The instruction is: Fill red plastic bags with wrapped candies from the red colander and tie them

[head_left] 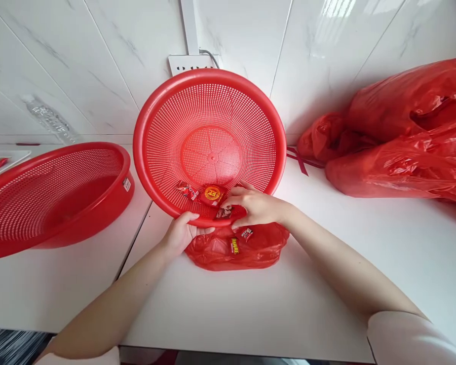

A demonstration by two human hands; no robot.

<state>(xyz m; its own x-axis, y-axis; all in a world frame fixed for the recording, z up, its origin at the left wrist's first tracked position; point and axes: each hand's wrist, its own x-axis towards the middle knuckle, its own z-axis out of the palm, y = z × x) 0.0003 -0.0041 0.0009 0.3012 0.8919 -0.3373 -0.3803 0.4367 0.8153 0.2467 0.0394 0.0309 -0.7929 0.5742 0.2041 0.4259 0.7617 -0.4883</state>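
At least 3 small wrapped pkts (213, 194) lie inside the low front of 1 red mesh basket (213, 142), tilted w/ its opening toward the person, front rim just above 1 thin red bag (254, 248) on the white table (231, 309). In the bag, approx 2 printed labels (234, 246) show.

Writing: 1 pkt bears a round gold emblem; 1 bag label is yellow. Chinese-looking characters, too small to read for sure.

L hand (180, 233) clasps the front rim, thumb over it, fingers below. R hand (253, 205) reaches over the rim from the right, fingers curled at a dark brown pkt; can't tell if they grip it.

Farther out: a 2nd red basket (110, 213), L side, w/ 1 unreadable white sticker (126, 184); bulky red bags (403, 167), R side; 1 socket strip (193, 62) behind.
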